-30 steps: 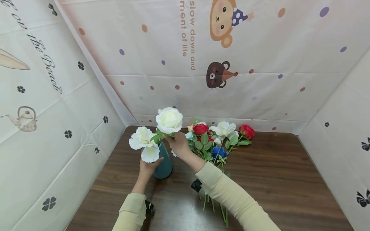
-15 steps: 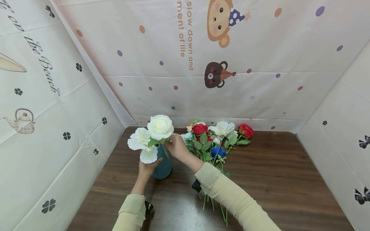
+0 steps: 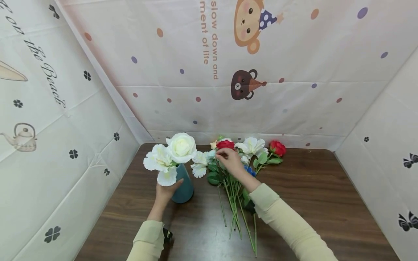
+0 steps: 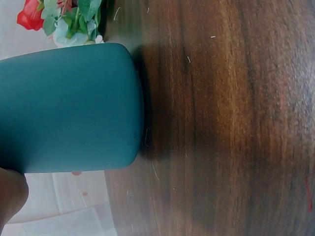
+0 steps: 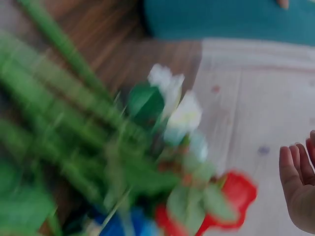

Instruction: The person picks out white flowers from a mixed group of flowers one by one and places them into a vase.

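Observation:
My left hand point(image 3: 167, 190) grips a teal vase point(image 3: 183, 186) round its left side; in the left wrist view a fingertip point(image 4: 11, 194) lies against the vase wall. A white rose point(image 3: 181, 147) and a white ruffled flower point(image 3: 159, 158) stand in the vase, hiding its mouth. Over the pile of loose flowers hovers my right hand point(image 3: 233, 163), fingers loosely bent, close to a light blue flower point(image 3: 212, 154) and a red rose point(image 3: 225, 144). In the right wrist view the fingers point(image 5: 291, 169) are apart from the blurred flowers and show no stem between them.
Several long green stems point(image 3: 233, 206) point toward the table's front. Farther right lie a white lily-like flower point(image 3: 253, 145) and another red rose point(image 3: 278, 148); a blue rose point(image 3: 250, 170) is partly covered by my wrist. Printed cloth walls point(image 3: 163, 65) enclose the wooden table point(image 3: 310, 203).
My right hand has let go of the white rose, now standing in the vase, and moved right over the flower pile. The left hand stays on the vase.

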Demonstrator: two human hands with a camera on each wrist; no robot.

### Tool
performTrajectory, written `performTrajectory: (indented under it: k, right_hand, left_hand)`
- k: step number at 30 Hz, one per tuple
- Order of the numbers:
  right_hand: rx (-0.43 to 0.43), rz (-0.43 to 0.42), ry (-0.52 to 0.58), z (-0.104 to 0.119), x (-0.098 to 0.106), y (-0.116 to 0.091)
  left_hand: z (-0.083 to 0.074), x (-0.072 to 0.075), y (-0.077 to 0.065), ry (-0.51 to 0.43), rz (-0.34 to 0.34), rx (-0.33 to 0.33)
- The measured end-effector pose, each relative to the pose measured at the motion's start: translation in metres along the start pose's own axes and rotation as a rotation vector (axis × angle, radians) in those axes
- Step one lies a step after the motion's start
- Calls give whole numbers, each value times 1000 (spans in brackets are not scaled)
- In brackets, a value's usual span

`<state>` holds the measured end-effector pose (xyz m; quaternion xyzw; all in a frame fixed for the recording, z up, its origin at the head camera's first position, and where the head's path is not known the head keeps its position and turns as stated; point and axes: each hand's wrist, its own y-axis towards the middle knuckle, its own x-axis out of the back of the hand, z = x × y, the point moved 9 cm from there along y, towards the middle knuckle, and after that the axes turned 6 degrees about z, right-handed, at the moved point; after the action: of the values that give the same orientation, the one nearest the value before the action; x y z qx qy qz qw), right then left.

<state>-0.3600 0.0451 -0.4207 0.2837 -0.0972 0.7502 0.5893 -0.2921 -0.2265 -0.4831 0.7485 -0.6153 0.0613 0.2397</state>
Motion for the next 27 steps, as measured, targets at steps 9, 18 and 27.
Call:
performTrajectory:
  k: [9,18,27]
  right_hand:
    - [-197,-88,-61,-87,61,-19]
    - [-616,-32,475,-165,54,-34]
    - [-687,-67,681,-191,44,-30]
  left_hand:
    - [0,-1,0,1,-6,12]
    - [6,3,-4,-27,3,55]
    - [5,-2,-1,-33,19,44]
